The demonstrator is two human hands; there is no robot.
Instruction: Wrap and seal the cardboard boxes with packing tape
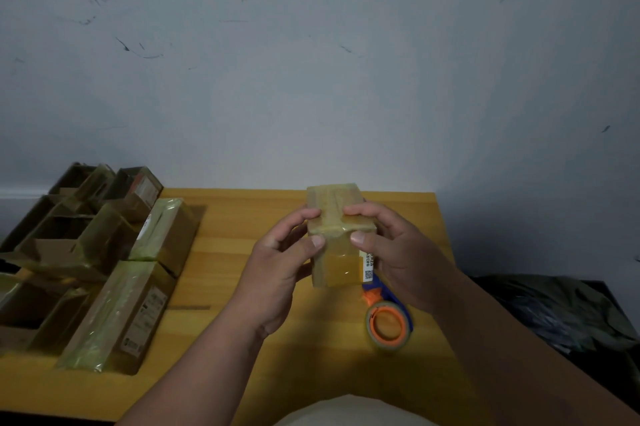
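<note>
1. Both hands are clamped on one small cardboard box (337, 235), raised above the table (242, 287): left hand (277, 273) on its left side, right hand (394, 263) on its right side, thumbs pressed flat on the near face, fingers curled over the top edge.
2. Box is already covered in glossy yellowish packing tape; a crossing strip runs over the top, and a printed label (369, 263) shows at its right edge under the right thumb.
3. Handling, judged: light, stiff enough for a side squeeze, but the taped skin looks slippery; hold is best taken at opposite side walls near the corners, not on flat panels, which could dent.
4. Step is judged as smoothing down the last tape ends; wrap looks near done for this box.
5. Tape dispenser (388, 321), blue and orange with a roll on it, lies on the table just beneath the right hand, not held.
6. Taped boxes (121, 314) are laid in rows at the left of the table, well apart from the held box; farther ones are blurred, and some possibly still open.
7. Dark crumpled bag (561, 314) sits off the table's right edge.
8. Scuffed wall (311, 79) stands behind the table.
</note>
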